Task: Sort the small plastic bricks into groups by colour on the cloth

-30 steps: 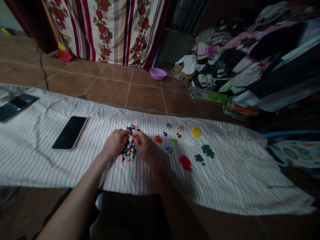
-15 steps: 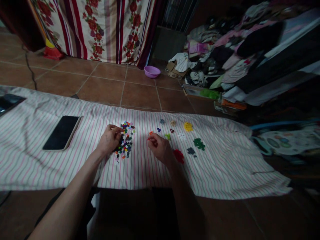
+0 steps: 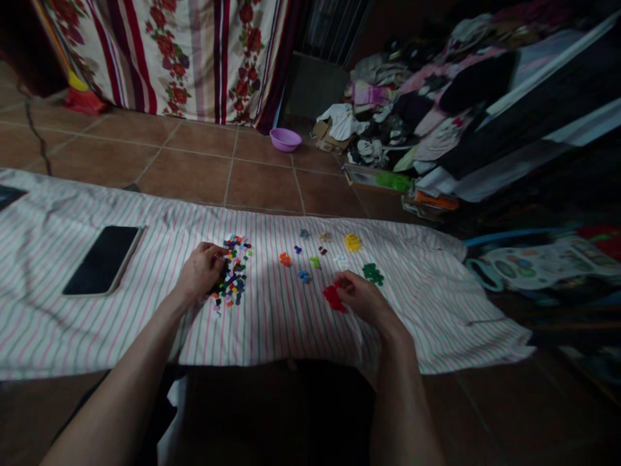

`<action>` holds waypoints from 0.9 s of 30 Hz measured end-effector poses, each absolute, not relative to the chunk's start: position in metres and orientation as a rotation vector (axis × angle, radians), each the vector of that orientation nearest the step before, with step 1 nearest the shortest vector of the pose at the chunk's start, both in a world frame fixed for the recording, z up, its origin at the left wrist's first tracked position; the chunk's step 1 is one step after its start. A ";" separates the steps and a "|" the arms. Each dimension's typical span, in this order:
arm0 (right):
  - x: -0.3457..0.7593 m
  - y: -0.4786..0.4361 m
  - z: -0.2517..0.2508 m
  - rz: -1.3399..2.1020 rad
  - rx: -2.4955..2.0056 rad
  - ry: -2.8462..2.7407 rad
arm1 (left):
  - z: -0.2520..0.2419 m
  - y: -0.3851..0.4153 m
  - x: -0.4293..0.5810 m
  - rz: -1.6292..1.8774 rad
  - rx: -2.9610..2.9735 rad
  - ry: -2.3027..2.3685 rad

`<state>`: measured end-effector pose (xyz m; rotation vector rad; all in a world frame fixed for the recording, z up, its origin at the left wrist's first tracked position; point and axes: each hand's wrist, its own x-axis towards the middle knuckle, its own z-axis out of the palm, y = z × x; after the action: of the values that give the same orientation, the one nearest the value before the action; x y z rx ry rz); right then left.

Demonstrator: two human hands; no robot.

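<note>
My left hand rests with curled fingers at the left edge of a mixed pile of tiny coloured pieces; anything in its fingertips is too small to make out. Over a small heap of red pieces, my right hand has its thumb and fingers pinched together, touching or just above the heap. Between the hands lie little groups sorted by colour: orange pieces, blue pieces and lime green pieces. Farther right are yellow pieces and dark green pieces.
A striped cloth covers the low work surface. A phone lies on its left part, with another dark device at the far left edge. On the tiled floor beyond stand a purple basin and a heap of clothes.
My right hand has moved right, from beside the orange pieces to the red heap, uncovering the blue pieces. A red piece showed at its fingertips before. My left hand stays at the mixed pile.
</note>
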<state>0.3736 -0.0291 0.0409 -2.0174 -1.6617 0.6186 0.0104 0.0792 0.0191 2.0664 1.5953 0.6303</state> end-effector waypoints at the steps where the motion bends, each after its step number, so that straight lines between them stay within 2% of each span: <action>1: 0.377 -0.031 0.038 0.646 -2.007 -1.662 | 0.019 0.079 0.010 0.629 2.065 1.599; 12: 0.378 -0.038 0.040 0.887 -1.948 -1.682 | 0.018 0.080 0.006 0.655 2.059 1.592; 16: 0.383 -0.037 0.038 0.777 -1.971 -1.667 | 0.019 0.080 0.005 0.679 2.061 1.573; 20: 0.378 -0.026 0.035 0.510 -1.961 -1.626 | 0.022 0.079 0.005 0.678 2.041 1.568; 24: 0.347 -0.006 0.033 0.335 -1.777 -1.665 | 0.024 0.079 0.004 0.632 2.030 1.593; 27: 0.310 0.009 0.031 0.366 -1.591 -1.738 | 0.024 0.080 0.004 0.641 2.023 1.624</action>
<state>0.3101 0.0089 0.0308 -1.5908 -1.7385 0.3656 0.0039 0.0797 0.0240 2.0231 1.6240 0.6411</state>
